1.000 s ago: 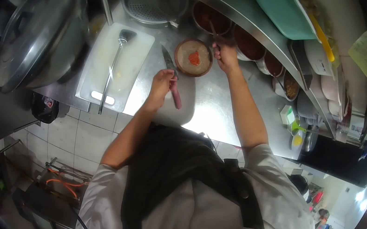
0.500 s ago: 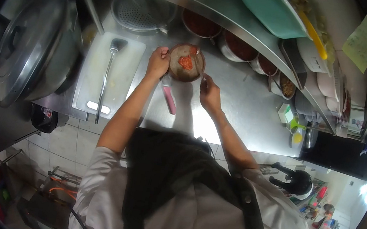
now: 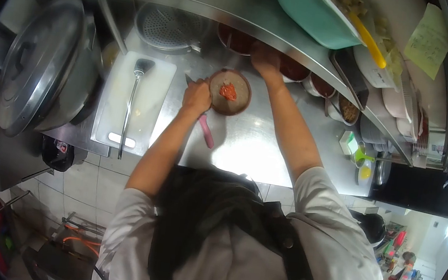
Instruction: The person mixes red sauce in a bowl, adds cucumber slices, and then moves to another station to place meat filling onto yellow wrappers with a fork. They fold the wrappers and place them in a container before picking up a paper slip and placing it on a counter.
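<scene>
My left hand [image 3: 198, 97] is at the left rim of a round brown bowl [image 3: 218, 105], its fingers curled against the edge. A mound of red sauce [image 3: 228, 91] sits in the middle of the bowl. Under that hand lies a knife with a pink handle [image 3: 206, 132], its blade tip showing past the knuckles. My right hand [image 3: 265, 60] reaches in below the steel shelf among the pots of red sauce, next to one pot [image 3: 293, 69]. Its fingers are blurred and partly hidden, so what they hold does not show.
A white cutting board [image 3: 153, 95] with a long-handled ladle [image 3: 129, 106] lies on the left, beside a big lidded pot [image 3: 45, 66]. A perforated strainer [image 3: 171, 28] stands behind. The steel shelf [image 3: 214, 8] overhangs the counter's back, with a green tub [image 3: 310, 14] on top.
My right hand has left the bowl, where it held a spoon, and moved up and back to the sauce pots. My left hand stays at the bowl's left rim, sitting lower over the knife.
</scene>
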A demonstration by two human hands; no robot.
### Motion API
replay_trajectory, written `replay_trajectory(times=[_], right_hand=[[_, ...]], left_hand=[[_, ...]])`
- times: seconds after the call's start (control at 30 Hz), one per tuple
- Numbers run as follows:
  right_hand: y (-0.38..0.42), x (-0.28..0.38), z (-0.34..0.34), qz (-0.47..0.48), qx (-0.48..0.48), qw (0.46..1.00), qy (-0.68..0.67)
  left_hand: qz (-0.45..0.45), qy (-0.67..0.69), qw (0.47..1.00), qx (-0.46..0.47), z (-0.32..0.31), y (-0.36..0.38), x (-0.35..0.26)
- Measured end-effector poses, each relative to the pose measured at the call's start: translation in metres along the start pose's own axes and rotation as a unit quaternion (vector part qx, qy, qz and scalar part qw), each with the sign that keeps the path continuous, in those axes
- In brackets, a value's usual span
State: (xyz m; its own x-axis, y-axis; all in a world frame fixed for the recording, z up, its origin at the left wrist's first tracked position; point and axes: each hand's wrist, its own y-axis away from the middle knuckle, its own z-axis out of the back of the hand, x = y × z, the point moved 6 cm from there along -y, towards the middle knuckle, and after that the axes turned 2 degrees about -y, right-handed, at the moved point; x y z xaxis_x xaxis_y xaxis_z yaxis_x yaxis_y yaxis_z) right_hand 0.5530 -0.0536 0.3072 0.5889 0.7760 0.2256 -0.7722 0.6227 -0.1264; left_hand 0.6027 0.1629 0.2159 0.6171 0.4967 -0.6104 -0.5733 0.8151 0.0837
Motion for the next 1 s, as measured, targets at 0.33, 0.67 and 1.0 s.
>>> replay_trajectory(times=[0.33, 0.67, 1.0], right_hand=[[0.038, -0.014, -0.008, 0.017, -0.065, 0.995, 0.072], [0.068, -0.019, -0.029, -0.002, 0.072, 0.994, 0.079], [0.054, -0.033, -0.059, 0.009, 0.02, 0.995, 0.096]], left_hand=[[-0.007, 0.079, 0.987, 0.14, -0.036, 0.063, -0.049], [-0.066, 0.078, 0.989, 0.11, -0.061, 0.058, -0.047], [-0.082, 0.087, 0.992, 0.032, -0.051, 0.066, -0.05]])
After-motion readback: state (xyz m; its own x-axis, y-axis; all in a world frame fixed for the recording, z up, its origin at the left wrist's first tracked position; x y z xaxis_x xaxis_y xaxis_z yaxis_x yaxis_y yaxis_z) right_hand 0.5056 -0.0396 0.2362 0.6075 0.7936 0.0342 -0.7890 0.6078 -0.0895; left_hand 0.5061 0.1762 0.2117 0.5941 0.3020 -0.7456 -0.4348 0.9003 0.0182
